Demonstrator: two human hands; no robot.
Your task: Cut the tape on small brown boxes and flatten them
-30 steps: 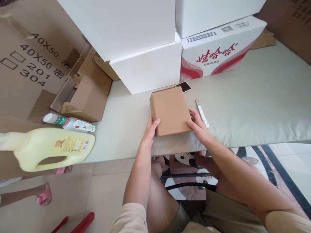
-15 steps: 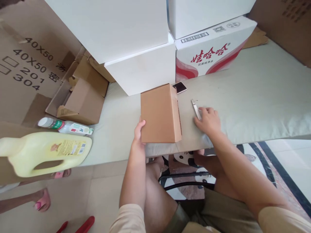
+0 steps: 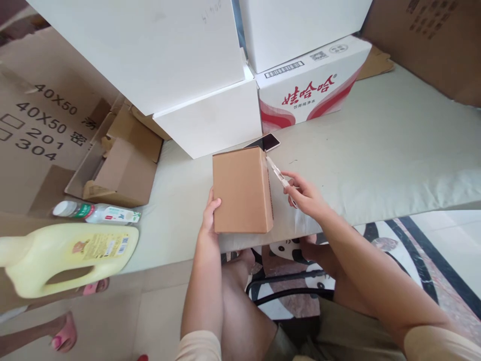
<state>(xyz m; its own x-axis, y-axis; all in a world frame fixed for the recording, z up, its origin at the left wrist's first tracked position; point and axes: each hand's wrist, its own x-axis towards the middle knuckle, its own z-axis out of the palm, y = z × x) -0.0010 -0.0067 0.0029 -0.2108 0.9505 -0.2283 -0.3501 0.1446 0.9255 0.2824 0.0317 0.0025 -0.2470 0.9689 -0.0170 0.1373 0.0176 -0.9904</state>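
Observation:
A small brown cardboard box (image 3: pixel 240 190) stands tipped on its side on the grey-green table (image 3: pixel 376 150) near the front edge. My left hand (image 3: pixel 210 213) grips the box's lower left corner. My right hand (image 3: pixel 304 193) is closed on a slim white utility knife (image 3: pixel 277 173), whose tip points at the box's upper right edge. A phone (image 3: pixel 266 142) lies flat just behind the box.
Large white boxes (image 3: pixel 169 65) and a red-printed white carton (image 3: pixel 308 90) are stacked at the back. An open brown box (image 3: pixel 120 160), a small bottle (image 3: pixel 93 213) and a yellow jug (image 3: pixel 67 253) lie at the left. Another person's foot (image 3: pixel 56 336) shows on the floor.
The box was tipped up from lying flat. My right hand left it, picked the knife up off the table and brought its tip to the box's edge.

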